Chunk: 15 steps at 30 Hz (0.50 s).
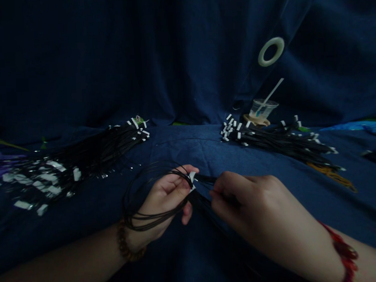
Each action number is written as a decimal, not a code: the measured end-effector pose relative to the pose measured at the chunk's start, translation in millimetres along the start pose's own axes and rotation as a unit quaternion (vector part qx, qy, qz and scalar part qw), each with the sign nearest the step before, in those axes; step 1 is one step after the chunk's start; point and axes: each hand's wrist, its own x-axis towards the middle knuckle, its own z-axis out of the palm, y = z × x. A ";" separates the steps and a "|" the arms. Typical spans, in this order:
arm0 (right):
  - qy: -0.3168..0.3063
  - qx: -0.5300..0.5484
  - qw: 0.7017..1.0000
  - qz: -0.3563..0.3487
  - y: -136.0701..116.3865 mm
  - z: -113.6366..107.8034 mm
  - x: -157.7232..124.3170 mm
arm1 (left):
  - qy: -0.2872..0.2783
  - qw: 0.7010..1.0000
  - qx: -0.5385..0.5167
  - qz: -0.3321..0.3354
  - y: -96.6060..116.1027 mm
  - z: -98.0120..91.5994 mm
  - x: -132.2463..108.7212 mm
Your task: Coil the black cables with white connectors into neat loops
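My left hand (168,196) pinches several thin black cords (148,224) at a small white tag (192,181). The cords loop back over the hand and round the wrist. To its right, my right hand (243,196) is closed on the black cord ends (206,180) that run out from the tag. Between the two hands, more dark strands hang down and fade into shadow. A beaded bracelet (125,243) is on the left wrist, and a red band (344,254) on the right one.
Bundles of black cords with white tags lie on blue cloth, a left bundle (91,147) and a right bundle (275,143). Behind the right one stand a clear plastic cup (263,109) with a white stick and a pale ring (261,63). Orange bands (333,178) lie at right.
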 end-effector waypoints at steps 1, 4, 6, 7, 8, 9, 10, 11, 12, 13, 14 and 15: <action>0.000 0.000 1.000 0.000 -0.4 0.1 -0.4 | 0.001 1.000 0.006 0.000 0.4 0.6 -0.3; -0.003 0.001 1.000 0.003 -1.0 0.7 -0.2 | 0.005 1.000 0.025 -0.003 0.8 1.4 -0.9; -0.004 0.001 1.000 0.005 -0.9 1.4 0.9 | 0.008 0.999 0.035 -0.002 0.5 0.8 -1.1; -0.004 0.001 1.000 0.006 -0.6 1.8 1.5 | 0.009 0.999 0.040 0.000 0.1 0.2 -1.1; -0.002 0.001 1.000 0.006 -0.3 2.1 2.0 | 0.009 0.999 0.046 0.001 -0.3 -0.5 -1.3; -0.001 0.002 1.000 0.006 -0.1 2.4 2.3 | 0.009 0.998 0.055 0.002 -0.8 -1.4 -1.5; 0.000 0.003 1.000 0.006 0.1 2.4 2.5 | 0.008 0.998 0.063 0.001 -1.3 -2.3 -1.8; -0.002 0.005 1.000 0.006 0.1 2.3 2.5 | 0.007 0.997 0.074 0.000 -1.7 -3.2 -2.2; -0.002 0.007 1.000 0.005 0.1 2.0 2.3 | 0.005 0.996 0.087 -0.002 -2.0 -3.7 -2.5; -0.002 0.009 1.000 0.003 0.1 1.8 2.1 | 0.004 0.995 0.097 -0.004 -2.1 -4.0 -2.8; -0.001 0.010 1.000 0.000 0.0 1.6 1.8 | 0.005 0.994 0.105 -0.006 -2.0 -3.9 -3.1; 0.003 0.009 1.000 -0.005 0.0 1.7 1.4 | 0.008 0.994 0.111 -0.006 -1.7 -3.5 -3.3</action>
